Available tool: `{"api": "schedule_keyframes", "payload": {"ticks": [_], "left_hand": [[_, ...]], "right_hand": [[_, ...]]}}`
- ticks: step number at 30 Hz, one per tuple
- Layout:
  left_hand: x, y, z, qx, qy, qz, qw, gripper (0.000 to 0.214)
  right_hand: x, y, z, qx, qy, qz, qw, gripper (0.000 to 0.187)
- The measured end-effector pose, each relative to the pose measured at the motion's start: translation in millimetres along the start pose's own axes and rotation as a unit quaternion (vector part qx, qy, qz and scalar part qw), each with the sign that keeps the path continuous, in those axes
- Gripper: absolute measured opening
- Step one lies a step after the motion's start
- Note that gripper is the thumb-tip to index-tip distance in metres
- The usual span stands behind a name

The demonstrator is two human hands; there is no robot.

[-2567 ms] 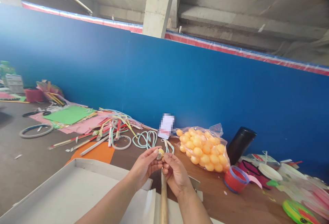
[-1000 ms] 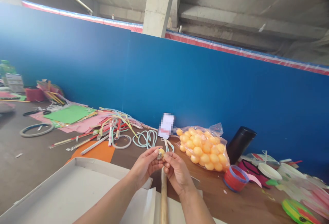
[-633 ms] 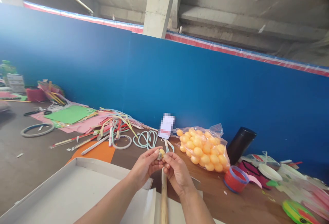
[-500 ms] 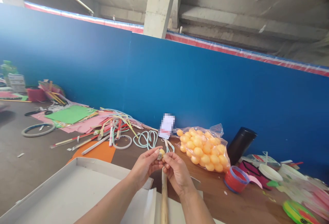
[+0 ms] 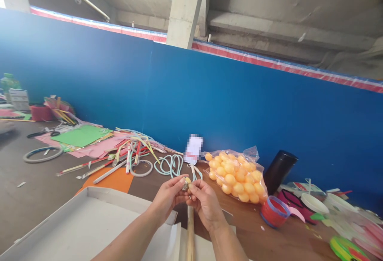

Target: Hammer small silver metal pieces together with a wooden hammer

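Observation:
My left hand (image 5: 167,198) is closed, thumb and fingers pinching a small silvery metal piece (image 5: 185,185). My right hand (image 5: 206,204) meets it from the other side, its thumb and forefinger pressed together at the edge of the same piece. A bit of yellow-orange (image 5: 188,180) shows between the fingertips; what it belongs to is unclear. Under the hands a pale wooden stick (image 5: 190,235) runs down to the bottom of the view, its upper end hidden. White paper or card (image 5: 200,247) lies around the stick.
A shallow white box (image 5: 68,223) lies at left front. Behind are cords (image 5: 172,165), drinking straws or sticks, and coloured paper (image 5: 83,135). A bag of orange balls (image 5: 236,173), a black bottle (image 5: 280,169) and a tape roll (image 5: 274,212) stand right. A blue partition (image 5: 209,93) closes the back.
The small metal piece has turned slightly between the fingertips and both hands have dipped a little in the view. The things on the table have stayed in place.

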State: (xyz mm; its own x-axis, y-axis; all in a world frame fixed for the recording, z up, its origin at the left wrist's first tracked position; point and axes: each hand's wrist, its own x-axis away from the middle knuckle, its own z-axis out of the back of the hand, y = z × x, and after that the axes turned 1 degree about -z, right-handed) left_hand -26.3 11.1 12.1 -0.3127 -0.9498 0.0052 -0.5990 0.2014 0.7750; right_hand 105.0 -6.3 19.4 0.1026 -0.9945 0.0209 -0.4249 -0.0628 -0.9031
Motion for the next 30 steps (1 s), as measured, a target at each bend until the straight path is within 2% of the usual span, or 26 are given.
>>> {"api": "schedule_keyframes", "payload": {"ticks": [14, 19, 23, 24, 25, 27, 28, 30], "left_hand": [[0, 0, -0.1, 0.018, -0.013, 0.006, 1.000, 0.038], [-2, 2, 2.2, 0.084, -0.013, 0.030, 0.996, 0.035], [-4, 4, 2.8, 0.113, -0.008, 0.037, 0.993, 0.033], [-4, 4, 2.7, 0.119, -0.006, 0.043, 0.992, 0.033], [-5, 4, 2.6, 0.125, -0.003, 0.050, 0.991, 0.033], [-5, 3, 2.5, 0.140, 0.003, 0.067, 0.988, 0.033], [-5, 2, 2.7, 0.149, 0.005, 0.073, 0.986, 0.032], [-6, 2, 3.2, 0.165, 0.008, 0.083, 0.983, 0.030]], "right_hand": [[0, -2, -3, 0.043, 0.024, 0.012, 0.999, 0.025], [4, -9, 0, 0.132, 0.085, 0.044, 0.987, 0.027], [28, -7, 7, 0.240, 0.115, 0.048, 0.963, 0.021], [37, -3, 9, 0.277, 0.116, 0.040, 0.953, 0.018], [46, 1, 10, 0.375, 0.123, 0.038, 0.918, 0.015], [61, 12, 10, 0.562, 0.115, 0.004, 0.819, 0.013], [67, 17, 9, 0.622, 0.125, -0.012, 0.773, 0.016], [73, 27, 6, 0.688, 0.142, -0.035, 0.710, 0.024]]}}
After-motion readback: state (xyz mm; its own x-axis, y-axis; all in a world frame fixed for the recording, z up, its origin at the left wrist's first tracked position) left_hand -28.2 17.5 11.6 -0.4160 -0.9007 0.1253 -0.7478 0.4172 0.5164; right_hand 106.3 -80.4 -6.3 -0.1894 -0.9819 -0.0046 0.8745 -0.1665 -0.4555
